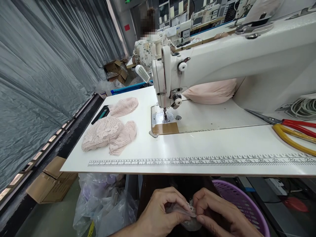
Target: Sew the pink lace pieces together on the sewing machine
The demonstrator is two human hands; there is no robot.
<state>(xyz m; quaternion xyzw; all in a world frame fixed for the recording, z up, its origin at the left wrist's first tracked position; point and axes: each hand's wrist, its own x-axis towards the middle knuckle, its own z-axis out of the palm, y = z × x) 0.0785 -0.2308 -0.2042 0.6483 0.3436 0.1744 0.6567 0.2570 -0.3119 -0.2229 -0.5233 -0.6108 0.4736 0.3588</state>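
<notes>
Below the front edge of the table, my left hand (160, 210) and my right hand (217, 212) pinch a small pale piece of lace fabric (189, 217) between them, fingers curled shut on it. On the white table (197, 144) to the left lie pink lace pieces (108, 131) in a loose heap. A white sewing machine (222, 62) stands across the table, its needle (165, 113) over the plate. A folded pink fabric bundle (212, 92) rests under the machine arm.
Red and yellow scissors (291, 130) lie at the right. A purple basket (242, 204) sits under the table by my right hand, plastic bags (106, 204) and cardboard boxes (49, 181) at left. Another person (145, 42) sits at a far machine. Grey plastic sheeting (37, 65) hangs left.
</notes>
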